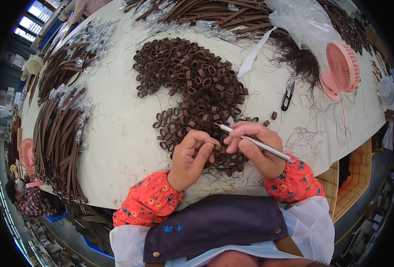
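- Head view, counts: two bare hands are working over one table (112, 133); one silver pen-like tool (271, 150) is showing; brown loops are lying in one large heap (206, 75), too many to count, with a few straying at its right.
- Also counting: one pair of black snips (287, 95), two pink fans (343, 66), two brown strap bundles (59, 138) at left, more straps spreading along the far side.
- Containers: one yellowish crate (361, 167) is standing at lower right, dark contents showing, kind unclear; one clear plastic bag (301, 20) is lying at far right, contents not discernible.
- Left hand (190, 155): thumb and finger are pinching together on one brown loop (218, 148), which is sitting above the heap's near end.
- Right hand (260, 144): fingers are closing around the tool, its tip pointing left over the heap.
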The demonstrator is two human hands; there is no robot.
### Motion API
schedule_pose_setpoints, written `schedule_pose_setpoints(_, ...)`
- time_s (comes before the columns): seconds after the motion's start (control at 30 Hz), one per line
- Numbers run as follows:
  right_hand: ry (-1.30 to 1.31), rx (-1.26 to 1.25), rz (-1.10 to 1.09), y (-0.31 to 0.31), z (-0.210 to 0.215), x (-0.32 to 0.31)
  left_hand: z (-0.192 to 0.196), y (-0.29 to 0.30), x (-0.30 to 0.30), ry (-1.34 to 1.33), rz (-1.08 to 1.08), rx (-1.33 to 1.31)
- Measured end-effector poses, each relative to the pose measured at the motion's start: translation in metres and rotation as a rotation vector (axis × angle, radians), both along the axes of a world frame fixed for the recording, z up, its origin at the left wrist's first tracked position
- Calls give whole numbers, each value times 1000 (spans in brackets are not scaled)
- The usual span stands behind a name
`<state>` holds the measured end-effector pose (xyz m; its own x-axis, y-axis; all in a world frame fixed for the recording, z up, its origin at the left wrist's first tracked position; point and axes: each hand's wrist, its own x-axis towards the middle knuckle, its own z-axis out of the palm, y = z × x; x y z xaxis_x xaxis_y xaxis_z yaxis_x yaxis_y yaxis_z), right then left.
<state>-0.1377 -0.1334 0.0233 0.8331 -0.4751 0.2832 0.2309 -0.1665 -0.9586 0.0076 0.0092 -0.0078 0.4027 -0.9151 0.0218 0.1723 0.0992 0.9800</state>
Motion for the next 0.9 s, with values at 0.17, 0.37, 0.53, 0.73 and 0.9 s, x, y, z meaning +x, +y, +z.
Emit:
schedule_pose_setpoints(0.17,-26,184,103,-10,-5,-4,-2,1,-1,-26,11,1)
schedule_pose_setpoints(0.37,9,164,147,-10,-4,-4,-2,2,0,-56,-5,4)
schedule_pose_setpoints(0.53,11,164,148,-9,-4,-4,-3,5,3,-73,-49,36)
schedule_pose_setpoints(0.73,15,128,145,-10,-4,-3,-4,5,3,-83,-56,49)
schedule_pose_setpoints(0.9,-46,49,98,-11,-7,-2,-4,2,-1,-48,6,-10)
